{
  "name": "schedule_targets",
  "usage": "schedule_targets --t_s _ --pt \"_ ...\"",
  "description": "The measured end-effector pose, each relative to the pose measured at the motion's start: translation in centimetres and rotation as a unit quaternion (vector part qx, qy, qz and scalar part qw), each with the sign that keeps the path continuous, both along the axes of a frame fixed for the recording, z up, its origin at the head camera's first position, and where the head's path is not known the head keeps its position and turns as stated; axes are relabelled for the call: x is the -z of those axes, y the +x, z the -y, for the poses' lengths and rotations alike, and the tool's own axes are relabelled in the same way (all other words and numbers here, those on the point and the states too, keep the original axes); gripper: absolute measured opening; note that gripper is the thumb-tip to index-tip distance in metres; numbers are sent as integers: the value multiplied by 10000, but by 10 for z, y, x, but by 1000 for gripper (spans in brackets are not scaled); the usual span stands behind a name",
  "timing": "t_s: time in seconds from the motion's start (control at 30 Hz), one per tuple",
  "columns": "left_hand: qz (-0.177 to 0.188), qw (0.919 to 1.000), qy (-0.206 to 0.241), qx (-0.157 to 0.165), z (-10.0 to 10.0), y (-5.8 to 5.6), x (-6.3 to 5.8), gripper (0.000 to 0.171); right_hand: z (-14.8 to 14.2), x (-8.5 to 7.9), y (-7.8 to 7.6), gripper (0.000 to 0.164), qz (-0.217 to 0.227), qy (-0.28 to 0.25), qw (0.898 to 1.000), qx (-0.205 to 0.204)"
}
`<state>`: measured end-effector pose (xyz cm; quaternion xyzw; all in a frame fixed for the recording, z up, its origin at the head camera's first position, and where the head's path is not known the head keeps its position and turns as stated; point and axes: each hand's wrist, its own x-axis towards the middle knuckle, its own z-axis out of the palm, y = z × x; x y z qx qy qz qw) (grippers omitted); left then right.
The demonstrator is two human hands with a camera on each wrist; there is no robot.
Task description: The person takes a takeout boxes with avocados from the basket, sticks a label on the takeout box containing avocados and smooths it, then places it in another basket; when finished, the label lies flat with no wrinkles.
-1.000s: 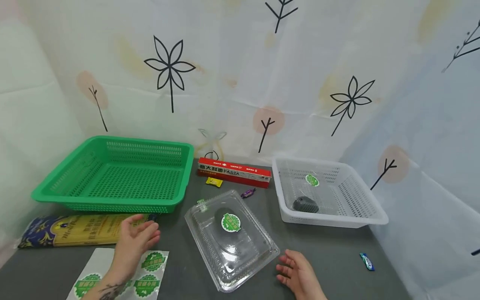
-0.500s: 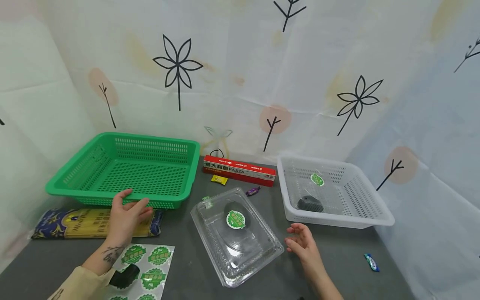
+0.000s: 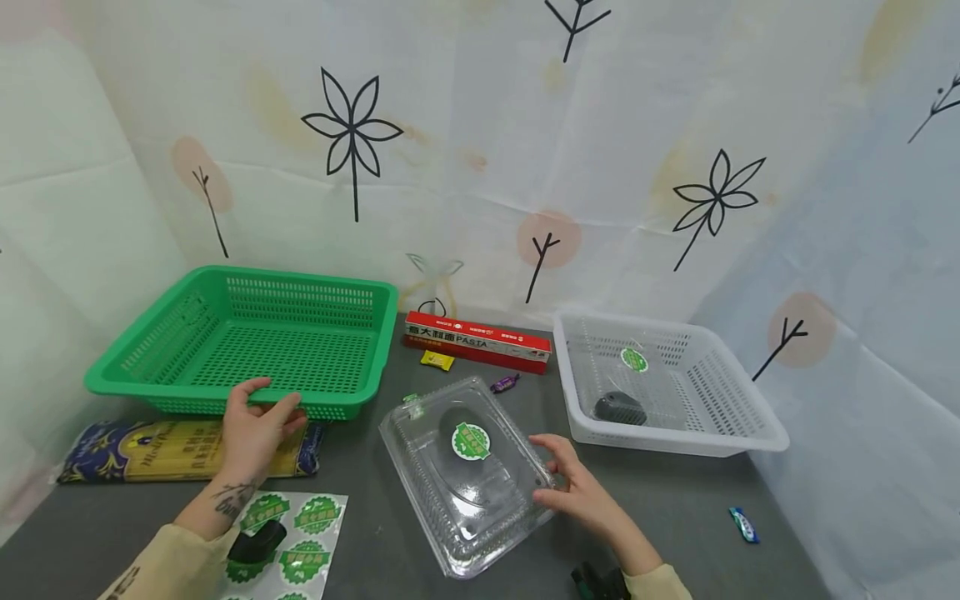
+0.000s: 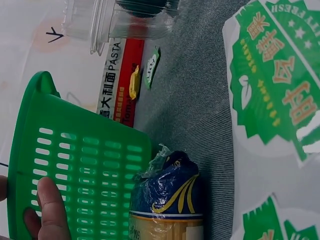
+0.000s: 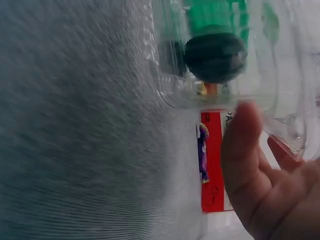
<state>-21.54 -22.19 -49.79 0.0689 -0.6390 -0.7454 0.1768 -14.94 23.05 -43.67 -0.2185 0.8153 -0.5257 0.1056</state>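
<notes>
My left hand (image 3: 255,433) grips the front rim of the green plastic basket (image 3: 300,337). In the left wrist view, one finger lies against the slotted outer wall of the green basket (image 4: 95,165) and another fingertip shows over its rim. My right hand (image 3: 573,492) holds the right edge of a clear plastic clamshell box (image 3: 480,508), thumb on the near side and fingers farther along. A dark oval object (image 5: 215,57) shows inside the box, and a round green sticker (image 3: 471,442) is on its lid.
A yellow pasta bag (image 3: 172,450) lies before the green basket, near a sticker sheet (image 3: 318,542). Behind stand a red pasta box (image 3: 480,342), a yellow candy (image 3: 437,360) and a purple candy (image 3: 506,383). A white basket (image 3: 675,437) and a blue candy (image 3: 744,525) are at the right.
My left hand has moved up from over the pasta bag to the green basket's rim. The right hand has moved up and left from beside the clear box onto its right edge.
</notes>
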Motion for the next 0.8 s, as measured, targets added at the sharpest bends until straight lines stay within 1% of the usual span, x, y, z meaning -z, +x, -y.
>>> schedule_targets --t_s 0.1,0.17,0.23,0.33,0.47,0.63,0.8 --pt "26 10000 19 58 0 -1 0 66 1 -3 -8 63 -12 382 9981 -475" --pt "25 9999 53 91 1 -1 1 66 2 -7 -13 62 88 588 9958 -690" --pt "-6 9999 133 105 2 -1 2 66 3 -11 -16 60 313 729 9936 -806" --pt "-37 9998 185 101 3 0 2 66 4 -16 -19 57 880 746 9898 -840" --pt "-43 9997 195 122 4 0 2 66 6 -19 -21 58 1486 361 9843 -882" --pt "-6 9993 345 136 4 -1 3 66 9 -15 -21 55 1686 -140 9818 -865" --pt "-28 9984 559 48 2 -4 2 68 12 -14 -17 49 1781 -494 9800 -733"
